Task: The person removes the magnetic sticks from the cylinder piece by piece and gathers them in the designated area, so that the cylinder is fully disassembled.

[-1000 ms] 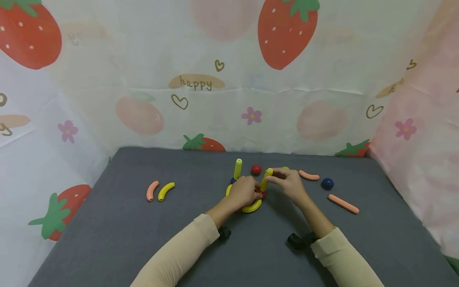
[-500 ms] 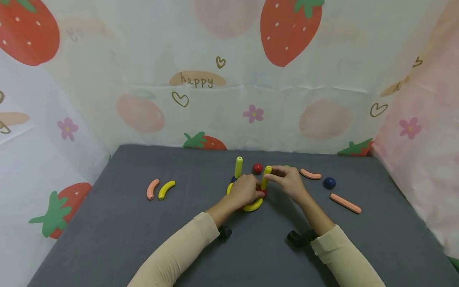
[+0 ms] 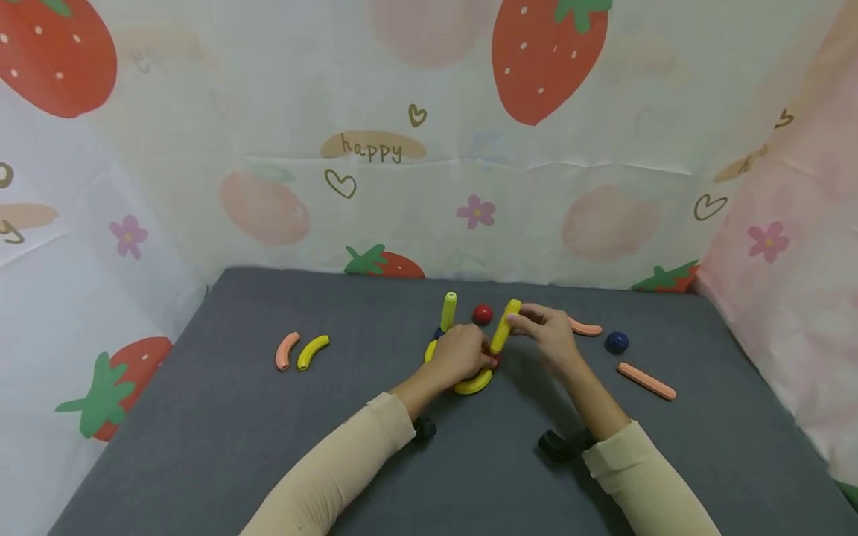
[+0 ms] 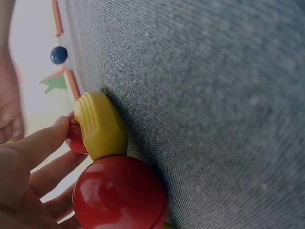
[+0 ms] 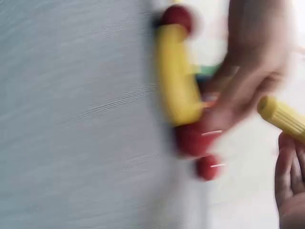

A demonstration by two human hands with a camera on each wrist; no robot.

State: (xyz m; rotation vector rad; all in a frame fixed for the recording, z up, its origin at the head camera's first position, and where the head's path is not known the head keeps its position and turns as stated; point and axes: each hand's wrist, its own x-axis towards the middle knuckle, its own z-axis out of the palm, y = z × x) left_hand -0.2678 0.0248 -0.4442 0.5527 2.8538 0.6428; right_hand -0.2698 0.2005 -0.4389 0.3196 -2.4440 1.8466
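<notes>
In the head view my left hand [image 3: 459, 356] holds a red ball [image 3: 494, 360] at the near right corner of a small structure of balls and curved pieces. The left wrist view shows fingertips against that red ball [image 4: 74, 136], beside a yellow curved piece [image 4: 101, 126]; another red ball [image 4: 121, 193] joins its near end. My right hand [image 3: 548, 333] pinches a straight yellow rod [image 3: 506, 326], tilted above the held ball. In the right wrist view the rod's end [image 5: 269, 107] is apart from the ball. A yellow-green rod [image 3: 449, 311] stands upright on a dark blue ball [image 3: 439, 333].
Behind the structure lies a loose red ball [image 3: 482, 314]. To the right are a pink curved piece [image 3: 586, 327], a blue ball [image 3: 617, 342] and a straight pink rod [image 3: 646, 381]. A pink curved piece [image 3: 287, 351] and a yellow one [image 3: 313, 352] lie left on the grey table [image 3: 201, 447].
The yellow rod has gone from nearly upright at the red ball to raised and tilted right, as my right hand lifted slightly. My left hand stays on the ball.
</notes>
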